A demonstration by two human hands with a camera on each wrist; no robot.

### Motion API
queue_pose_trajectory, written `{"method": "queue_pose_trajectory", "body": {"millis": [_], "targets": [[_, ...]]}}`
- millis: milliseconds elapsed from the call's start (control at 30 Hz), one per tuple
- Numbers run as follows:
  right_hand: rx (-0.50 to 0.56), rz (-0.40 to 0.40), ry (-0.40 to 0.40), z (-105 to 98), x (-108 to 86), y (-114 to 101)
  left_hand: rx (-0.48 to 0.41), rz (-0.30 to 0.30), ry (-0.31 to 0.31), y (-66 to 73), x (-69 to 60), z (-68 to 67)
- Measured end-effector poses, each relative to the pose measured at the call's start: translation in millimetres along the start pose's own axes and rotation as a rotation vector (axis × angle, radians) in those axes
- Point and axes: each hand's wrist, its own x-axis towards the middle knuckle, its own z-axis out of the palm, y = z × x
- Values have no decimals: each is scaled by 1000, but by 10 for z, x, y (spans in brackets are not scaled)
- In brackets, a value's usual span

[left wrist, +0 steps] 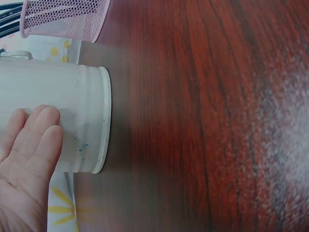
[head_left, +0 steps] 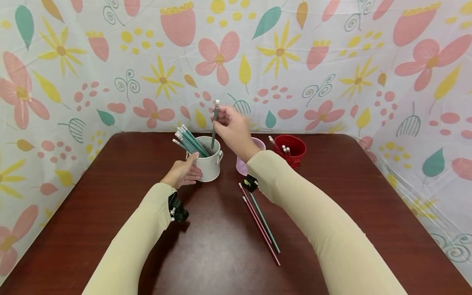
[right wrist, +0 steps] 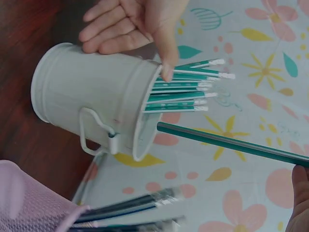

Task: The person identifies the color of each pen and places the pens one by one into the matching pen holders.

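My right hand (head_left: pixel 232 125) pinches a green pencil (head_left: pixel 215 119) near its white eraser end. The pencil stands almost upright, its lower end at the mouth of a white metal bucket (head_left: pixel 209 170). Against the left of the bucket rests my left hand (head_left: pixel 183 171), fingers straight along the wall and thumb at the rim. Several green pencils (right wrist: pixel 178 94) lean together inside, eraser ends out, as the right wrist view shows. In the left wrist view, the left fingers (left wrist: pixel 48 140) touch the bucket's side.
A pink mesh cup (left wrist: pixel 67 19) holding dark pencils stands right of the bucket, partly behind my right arm. Farther right is a red bucket (head_left: pixel 299 148) with several pencils. Two red pencils (head_left: pixel 263 233) and a green pencil (head_left: pixel 267 225) lie on the dark wooden table (head_left: pixel 206 254).
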Motion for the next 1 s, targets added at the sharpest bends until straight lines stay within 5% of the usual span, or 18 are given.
{"method": "queue_pose_trajectory", "body": {"millis": [467, 1000], "targets": [[-170, 133, -183, 113, -180, 319, 1, -9, 1, 18, -9, -9], [-223, 164, -124, 412, -363, 587, -14, 0, 13, 5, 4, 11]]}}
